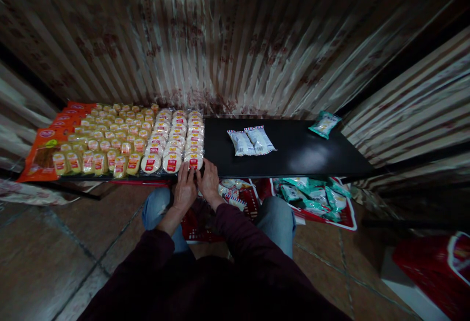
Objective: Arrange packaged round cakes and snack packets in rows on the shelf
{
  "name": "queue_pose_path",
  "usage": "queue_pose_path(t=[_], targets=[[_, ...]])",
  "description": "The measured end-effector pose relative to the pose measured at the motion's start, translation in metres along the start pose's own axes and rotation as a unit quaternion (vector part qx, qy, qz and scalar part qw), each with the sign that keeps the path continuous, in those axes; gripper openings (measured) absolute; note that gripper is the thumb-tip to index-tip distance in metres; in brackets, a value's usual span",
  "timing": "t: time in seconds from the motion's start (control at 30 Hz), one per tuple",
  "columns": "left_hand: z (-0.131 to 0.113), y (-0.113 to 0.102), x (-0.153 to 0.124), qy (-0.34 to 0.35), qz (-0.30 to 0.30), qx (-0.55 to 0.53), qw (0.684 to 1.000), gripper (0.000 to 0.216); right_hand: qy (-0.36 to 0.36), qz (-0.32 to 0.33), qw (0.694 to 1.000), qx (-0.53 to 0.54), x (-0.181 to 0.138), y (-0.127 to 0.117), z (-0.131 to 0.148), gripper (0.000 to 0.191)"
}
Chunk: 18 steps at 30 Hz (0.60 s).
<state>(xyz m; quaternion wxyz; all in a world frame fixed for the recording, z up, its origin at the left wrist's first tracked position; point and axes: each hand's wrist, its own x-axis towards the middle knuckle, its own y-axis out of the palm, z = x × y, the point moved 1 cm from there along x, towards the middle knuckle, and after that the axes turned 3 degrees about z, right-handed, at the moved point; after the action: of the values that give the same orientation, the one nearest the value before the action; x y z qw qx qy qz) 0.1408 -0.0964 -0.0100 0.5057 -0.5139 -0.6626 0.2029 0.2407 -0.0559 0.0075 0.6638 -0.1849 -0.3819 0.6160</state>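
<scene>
Both hands are at the front end of the rightmost row of wrapped round white crackers (194,137). My left hand (185,191) has its fingers on the lower left of the front cracker packet (196,160), which bears a red label. Against that packet's lower right side, my right hand (209,181) has its fingers bent; both thumbs are hard to make out. Two more rows of these crackers (161,139) overlap to the left. Beyond them stand several rows of small yellow wrapped cakes (110,137) and orange packets (44,149).
On the black shelf (220,164), two white-blue packets (251,142) lie right of the crackers and a green packet (325,124) near the right end. Below are a red basket with green packets (316,196) and another with white packets (235,193). A striped curtain (235,41) hangs behind.
</scene>
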Motion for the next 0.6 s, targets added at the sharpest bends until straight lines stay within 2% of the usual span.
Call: queue_pose_path(t=[0.17, 0.4, 0.6], targets=[[-0.003, -0.002, -0.003, 0.001, 0.008, -0.002, 1.000, 0.055, -0.003, -0.004, 1.000, 0.024, -0.004, -0.002, 0.000, 0.051], [-0.003, -0.004, -0.003, -0.003, 0.033, -0.022, 0.999, 0.056, -0.007, 0.013, 0.999, 0.040, -0.001, -0.002, 0.000, 0.049], [-0.006, -0.011, -0.006, -0.001, 0.043, -0.026, 0.999, 0.057, -0.012, -0.017, 0.996, 0.090, -0.009, -0.011, -0.010, 0.047]])
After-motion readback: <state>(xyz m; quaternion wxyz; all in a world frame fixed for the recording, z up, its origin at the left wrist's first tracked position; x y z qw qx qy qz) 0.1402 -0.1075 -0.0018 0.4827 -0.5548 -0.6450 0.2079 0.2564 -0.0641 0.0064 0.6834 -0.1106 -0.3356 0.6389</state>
